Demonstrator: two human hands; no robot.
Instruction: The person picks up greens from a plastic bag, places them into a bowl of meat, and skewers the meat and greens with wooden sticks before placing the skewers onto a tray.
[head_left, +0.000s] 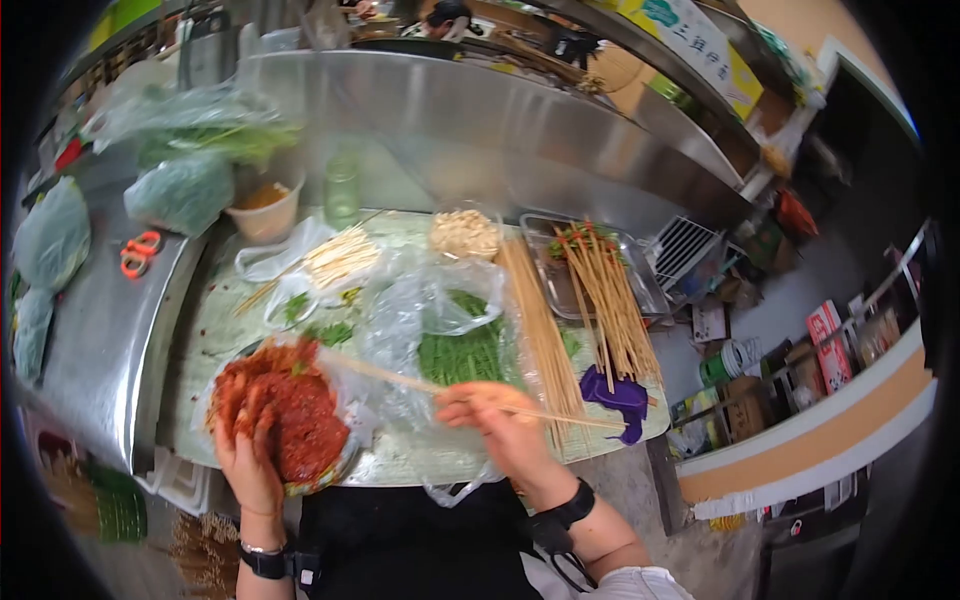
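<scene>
**Skewer in right hand, left fingers in red mixture, near left corner of desk**

Desk (215,315): carries everything noted below.

Clear plastic bag (385,310): mid-desk, with leafy greens (460,350) inside; folds and glare blur its outline.

Metal tray (647,285): far right corner. A bundle of sticks (612,320) slants out over its near rim, bare ends towards the right edge, presumably to keep the food ends together in the tray. What is on those ends is hard to identify.

Loose sticks (532,330): lengthwise between bag and tray, probably so placed for easy reach.

Bowl of red mixture (312,430): at the near left corner, close to the body; rim partly hidden by its plastic liner and the hand.

Left hand (245,430): fingers coated and dug into the mixture; cannot tell whether its grip encloses a piece.

Right hand (495,420): grip pinched around one skewer (390,376), apparently to steer it. The skewer lies crosswise, left end above the bowl; its tip is blurred.
</scene>
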